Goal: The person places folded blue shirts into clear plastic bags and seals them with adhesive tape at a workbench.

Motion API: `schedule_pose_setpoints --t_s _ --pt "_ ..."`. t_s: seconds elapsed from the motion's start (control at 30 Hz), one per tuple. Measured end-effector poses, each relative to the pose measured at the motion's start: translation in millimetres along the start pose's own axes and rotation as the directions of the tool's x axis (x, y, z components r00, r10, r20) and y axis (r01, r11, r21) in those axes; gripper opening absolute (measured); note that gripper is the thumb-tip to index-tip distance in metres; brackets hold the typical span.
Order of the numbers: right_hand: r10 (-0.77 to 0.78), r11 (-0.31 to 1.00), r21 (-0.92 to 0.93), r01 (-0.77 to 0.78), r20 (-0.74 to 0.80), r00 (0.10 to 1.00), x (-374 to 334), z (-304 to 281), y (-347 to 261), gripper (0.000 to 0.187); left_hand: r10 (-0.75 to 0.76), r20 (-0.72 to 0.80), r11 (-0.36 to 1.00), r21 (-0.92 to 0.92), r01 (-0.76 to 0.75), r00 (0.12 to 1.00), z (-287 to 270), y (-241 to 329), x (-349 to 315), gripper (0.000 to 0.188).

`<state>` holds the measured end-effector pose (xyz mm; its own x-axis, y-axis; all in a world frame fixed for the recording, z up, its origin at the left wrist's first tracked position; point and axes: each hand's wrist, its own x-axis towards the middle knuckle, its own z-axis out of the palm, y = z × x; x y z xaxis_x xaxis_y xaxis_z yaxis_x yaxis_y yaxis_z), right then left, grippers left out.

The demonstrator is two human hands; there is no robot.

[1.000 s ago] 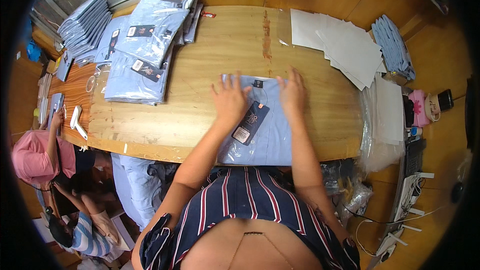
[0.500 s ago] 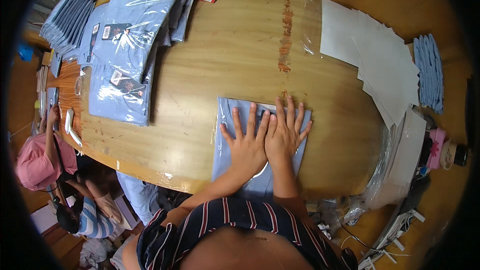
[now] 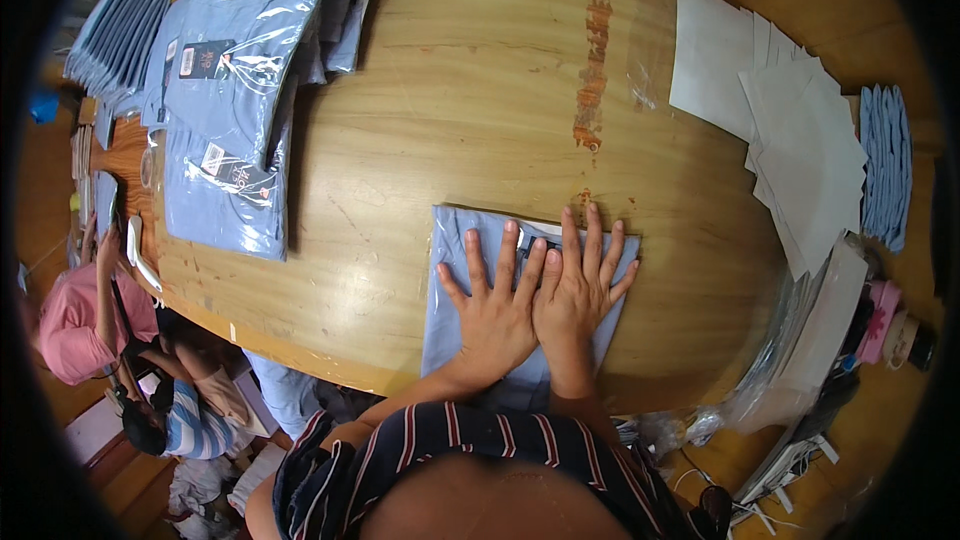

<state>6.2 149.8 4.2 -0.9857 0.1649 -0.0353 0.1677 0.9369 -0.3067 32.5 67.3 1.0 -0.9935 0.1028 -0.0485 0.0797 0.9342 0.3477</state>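
Observation:
A folded light-blue garment in a clear plastic bag (image 3: 443,310) lies flat on the table, close to my body. My left hand (image 3: 497,315) presses palm-down on its middle, the fingers spread and pointing away from me. Beside it, my right hand (image 3: 577,290) also rests flat on the bag, fingers apart, the two thumbs meeting. Under my fingertips a dark tag shows in part near the package's far edge; my hands hide the rest of it.
Bagged light-blue garments (image 3: 225,190) are piled at the left on the wooden table (image 3: 450,90). White sheets (image 3: 805,140) fan out at the right, near a stack of folded blue garments (image 3: 885,165). A co-worker in pink (image 3: 85,325) handles something at far left.
The whole view has shifted slightly, so the table's things sit a little differently. Both my hands stay flat on the bagged garment, with the dark tag showing slightly more between them.

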Motion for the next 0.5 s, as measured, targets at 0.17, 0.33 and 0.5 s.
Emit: schedule_pose_setpoints --t_s 0.17,0.33,0.5 --pt "-0.009 0.999 0.035 0.010 -0.012 1.000 -1.3 2.3 1.4 0.041 0.042 -0.001 0.991 0.129 -0.041 0.999 9.8 -5.8 -1.9 0.050" --pt "-0.019 0.994 0.103 0.025 -0.065 0.998 -6.2 1.7 5.1 0.039 0.027 0.053 0.989 0.146 -0.034 0.998 5.9 0.9 -4.1 0.052" --pt "-0.004 0.986 0.165 0.037 -0.191 0.982 -6.9 2.4 8.0 0.041 0.080 0.008 0.983 0.165 -0.081 0.997 6.4 0.6 0.4 0.050"
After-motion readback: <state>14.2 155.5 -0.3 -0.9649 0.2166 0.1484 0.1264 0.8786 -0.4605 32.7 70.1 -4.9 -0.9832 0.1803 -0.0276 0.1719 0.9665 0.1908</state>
